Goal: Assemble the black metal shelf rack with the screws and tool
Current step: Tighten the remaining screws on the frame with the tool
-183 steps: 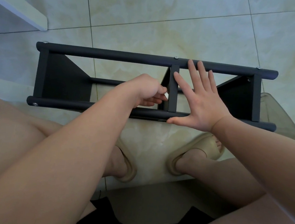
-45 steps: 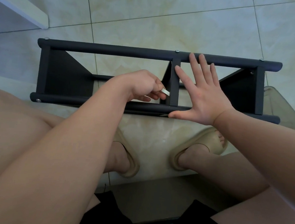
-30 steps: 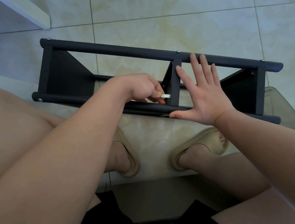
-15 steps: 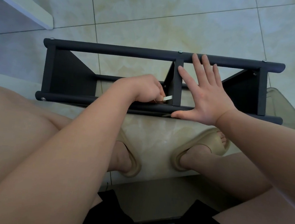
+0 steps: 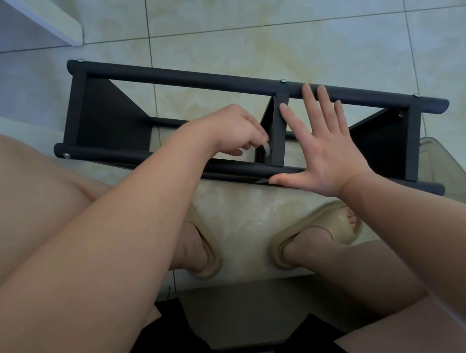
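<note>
Pinched small silver tool in curled left hand, against left face of middle crossbar of rack. Pressed right hand flat on rack, lying on floor tiles, just right of that crossbar: thumb on near rail, fingers spread to far rail.

A: How is the shelf rack looking?
B: It is showing black metal, painted matt and smooth; its screws are gleaming bare and silvery.
A: And the floor?
B: Its tiles are shining glossy and marbled. The slippers are looking like matt foam, and the container is showing smoky, translucent plastic.
A: The tool?
B: It is glinting pale, like bare metal.
</note>
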A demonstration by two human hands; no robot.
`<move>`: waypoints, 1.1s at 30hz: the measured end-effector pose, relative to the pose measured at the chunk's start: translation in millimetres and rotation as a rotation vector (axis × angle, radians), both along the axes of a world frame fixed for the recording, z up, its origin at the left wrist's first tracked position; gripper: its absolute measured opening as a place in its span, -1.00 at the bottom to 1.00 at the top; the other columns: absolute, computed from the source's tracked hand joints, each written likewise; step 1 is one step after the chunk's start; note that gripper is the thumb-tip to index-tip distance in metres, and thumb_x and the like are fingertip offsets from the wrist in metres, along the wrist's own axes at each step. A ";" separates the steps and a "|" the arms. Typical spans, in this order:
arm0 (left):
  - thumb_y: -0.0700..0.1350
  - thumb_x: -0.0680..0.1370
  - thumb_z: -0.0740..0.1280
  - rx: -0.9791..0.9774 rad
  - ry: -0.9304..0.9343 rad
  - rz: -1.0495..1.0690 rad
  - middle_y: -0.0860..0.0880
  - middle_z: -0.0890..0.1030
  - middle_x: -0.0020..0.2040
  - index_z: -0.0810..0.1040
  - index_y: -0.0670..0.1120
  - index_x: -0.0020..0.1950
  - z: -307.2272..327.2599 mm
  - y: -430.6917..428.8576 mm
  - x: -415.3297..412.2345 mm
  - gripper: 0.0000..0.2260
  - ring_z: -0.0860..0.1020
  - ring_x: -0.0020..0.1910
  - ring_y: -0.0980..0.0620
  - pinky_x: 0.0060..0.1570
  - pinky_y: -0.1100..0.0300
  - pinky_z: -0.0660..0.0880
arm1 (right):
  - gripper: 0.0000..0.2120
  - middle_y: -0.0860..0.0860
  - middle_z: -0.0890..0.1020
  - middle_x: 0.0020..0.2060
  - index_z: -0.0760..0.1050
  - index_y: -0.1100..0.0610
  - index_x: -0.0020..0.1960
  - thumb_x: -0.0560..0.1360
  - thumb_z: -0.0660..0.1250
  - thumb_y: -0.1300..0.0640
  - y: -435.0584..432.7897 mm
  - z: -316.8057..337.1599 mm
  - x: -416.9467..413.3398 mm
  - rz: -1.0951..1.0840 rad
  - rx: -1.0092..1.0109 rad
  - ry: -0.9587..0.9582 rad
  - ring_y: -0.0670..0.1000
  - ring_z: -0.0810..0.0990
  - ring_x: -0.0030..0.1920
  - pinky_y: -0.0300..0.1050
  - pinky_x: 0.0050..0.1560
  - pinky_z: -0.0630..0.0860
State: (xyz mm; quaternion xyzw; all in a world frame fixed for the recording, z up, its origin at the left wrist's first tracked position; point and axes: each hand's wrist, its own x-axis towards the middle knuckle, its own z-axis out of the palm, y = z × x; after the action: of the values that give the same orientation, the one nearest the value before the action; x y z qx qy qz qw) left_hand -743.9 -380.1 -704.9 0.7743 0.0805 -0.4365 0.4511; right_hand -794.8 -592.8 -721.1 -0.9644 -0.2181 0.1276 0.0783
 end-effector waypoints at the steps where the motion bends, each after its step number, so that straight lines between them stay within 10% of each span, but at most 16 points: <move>1: -0.16 0.53 0.41 -0.036 0.034 0.058 0.00 0.63 -0.15 0.64 -0.02 -0.14 -1.0 -2.5 -0.8 -0.93 0.58 -0.16 0.08 -0.13 0.18 0.53 | 0.14 0.25 -0.13 0.63 -0.03 0.05 0.68 0.33 0.08 -0.63 -0.1 0.1 0.1 0.000 0.001 -0.001 0.34 -0.19 0.62 0.36 0.57 -0.17; 14: -0.07 0.56 0.41 0.019 0.118 0.450 0.07 0.72 -0.16 0.63 -0.02 0.09 -1.6 -19.7 -1.5 -0.88 0.63 -0.26 0.15 -0.22 0.24 0.48 | 0.14 0.25 -0.14 0.63 -0.05 0.04 0.68 0.33 0.08 -0.63 0.0 -0.3 0.2 0.000 -0.005 0.005 0.33 -0.21 0.62 0.36 0.57 -0.17; 33: -0.07 0.62 0.31 0.010 0.224 0.296 0.10 0.70 -0.32 0.60 -0.04 0.00 0.9 -20.5 0.8 -0.91 0.61 -0.23 0.13 -0.15 0.21 0.47 | 0.14 0.25 -0.13 0.63 -0.04 0.05 0.68 0.33 0.08 -0.63 -0.3 -1.2 0.6 0.003 0.001 -0.005 0.33 -0.20 0.62 0.36 0.58 -0.17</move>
State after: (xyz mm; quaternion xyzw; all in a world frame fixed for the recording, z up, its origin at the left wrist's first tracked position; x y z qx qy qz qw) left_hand -743.1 -400.6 -704.0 0.7027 0.2452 -0.4484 0.4949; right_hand -794.2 -593.1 -722.3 -0.9644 -0.2196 0.1252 0.0782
